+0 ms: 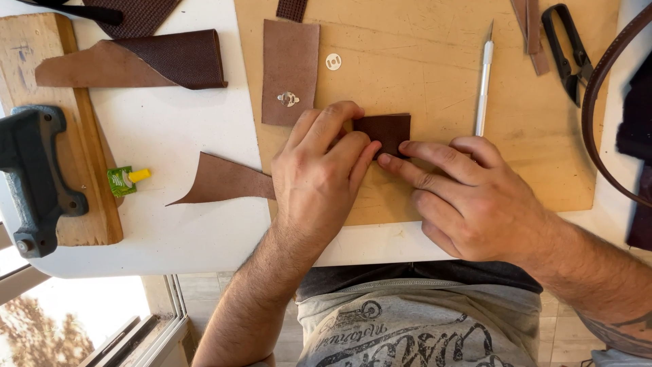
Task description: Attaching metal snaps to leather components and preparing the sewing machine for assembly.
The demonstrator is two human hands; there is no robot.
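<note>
right now both hands press flat on a small dark brown leather piece (386, 131) on a tan cutting board (421, 197). left hand (319, 177) lies w/ fingers (339, 126) close together, laid over the piece's left edge, gripping nothing. right hand (468, 197) has its fingers (421, 163) stretched out & narrow, tips touching the piece's lower edge; not closed round anything.

just left of the piece, on the board: a lighter brown leather rectangle (291, 58) w/ a metal clasp (288, 99), and a small metal washer (333, 62) near it. right of the piece, a white craft knife (483, 85) lies upright-ish, blade away from the person. black snips (567, 51) sit at the board's far right, a brown strap (598, 88) curving beside them.

board rests on a white counter (170, 129). under the left wrist a pointed leather scrap (221, 182); further left a small green & yellow glue tube (126, 179), a wooden block (81, 156) carrying a dark iron tool (34, 177), and a folded leather offcut (149, 62). floor shows below the counter edge; no containers in view.
</note>
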